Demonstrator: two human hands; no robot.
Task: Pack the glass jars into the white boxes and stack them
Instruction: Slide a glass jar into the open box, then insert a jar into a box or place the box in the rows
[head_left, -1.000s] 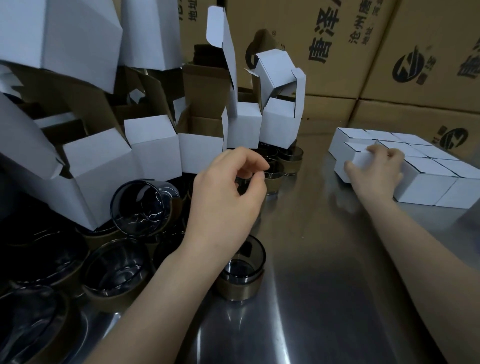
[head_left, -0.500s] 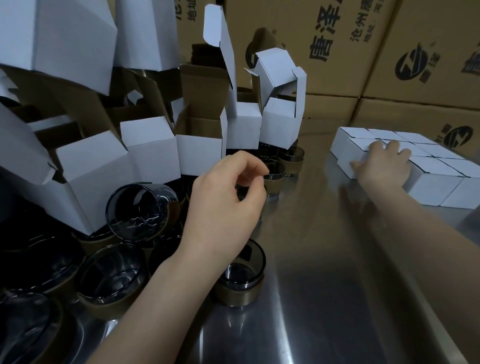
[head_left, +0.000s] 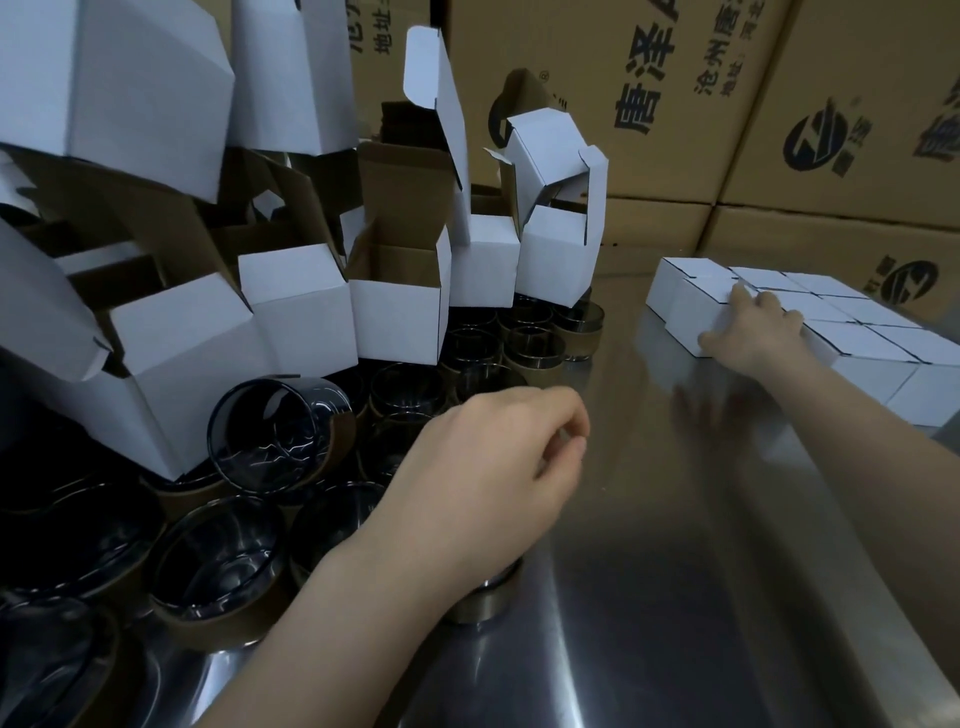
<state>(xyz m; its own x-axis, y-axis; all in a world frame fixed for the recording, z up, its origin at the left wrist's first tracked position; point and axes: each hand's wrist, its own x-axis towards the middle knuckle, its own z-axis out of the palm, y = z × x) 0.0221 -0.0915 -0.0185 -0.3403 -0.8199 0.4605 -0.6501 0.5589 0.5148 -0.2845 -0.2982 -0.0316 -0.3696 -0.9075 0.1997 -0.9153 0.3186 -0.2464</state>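
Note:
Several dark glass jars with gold bases crowd the left of the steel table (head_left: 675, 571); one jar (head_left: 280, 436) lies tilted on the others. A single jar (head_left: 488, 603) stands under my left wrist, mostly hidden. My left hand (head_left: 488, 467) hovers above it with fingers curled to the thumb, holding nothing. Closed white boxes (head_left: 857, 338) sit in a block at the right. My right hand (head_left: 753, 332) rests on the block's near-left box (head_left: 696, 306), fingers spread across the top and the thumb on its side.
Open white boxes (head_left: 395, 322) with raised flaps are piled over the jars at the left and back. Large brown printed cartons (head_left: 675, 104) wall off the back and right.
My left hand has dropped lower and toward me, its fingers curling closer. My right hand has loosened from gripping the box and now lies spread on top of it.

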